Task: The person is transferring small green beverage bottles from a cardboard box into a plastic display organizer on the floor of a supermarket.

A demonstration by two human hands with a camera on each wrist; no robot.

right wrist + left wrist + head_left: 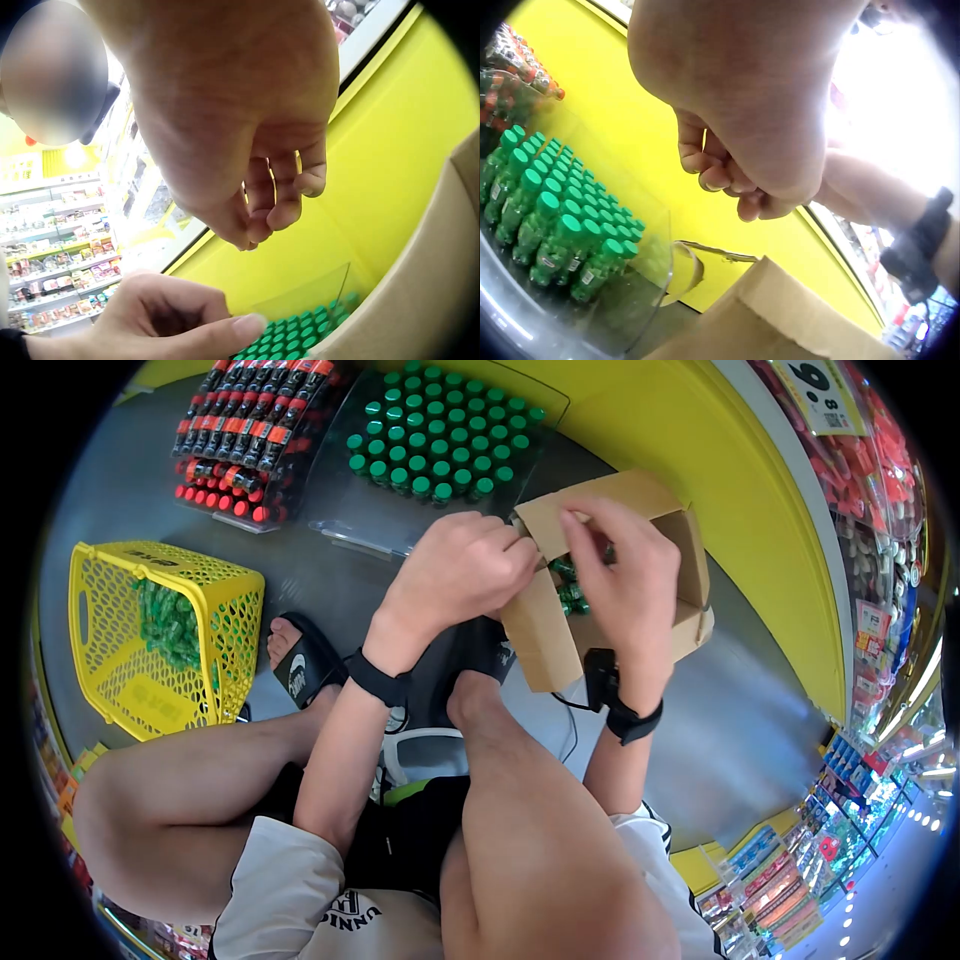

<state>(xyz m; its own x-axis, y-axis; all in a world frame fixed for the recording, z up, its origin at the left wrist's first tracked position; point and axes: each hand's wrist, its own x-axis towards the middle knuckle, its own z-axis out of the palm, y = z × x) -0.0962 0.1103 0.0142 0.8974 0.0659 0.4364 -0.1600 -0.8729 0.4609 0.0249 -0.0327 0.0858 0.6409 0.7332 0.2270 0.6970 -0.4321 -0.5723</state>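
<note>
An open cardboard box (pixel 540 645) holds green bottles (pixel 572 598), partly covered from view by the right hand. My left hand (pixel 465 570) is curled beside the box's left flap; in the left wrist view its fingers (pixel 716 176) bend inward with no object visible in them. Over the box is my right hand (pixel 635 575), its bent fingers (pixel 281 199) close to the thumb in the right wrist view, also with nothing visible between them. Whether the left hand touches the flap cannot be told.
A clear bin (pixel 370 525) of green-capped bottles stands beyond the hands, with red-capped dark bottles (pixel 245 435) to its left. On the floor at left, a yellow basket (pixel 230 595) contains green bottles. A yellow shelf base (pixel 790 575) curves behind the box.
</note>
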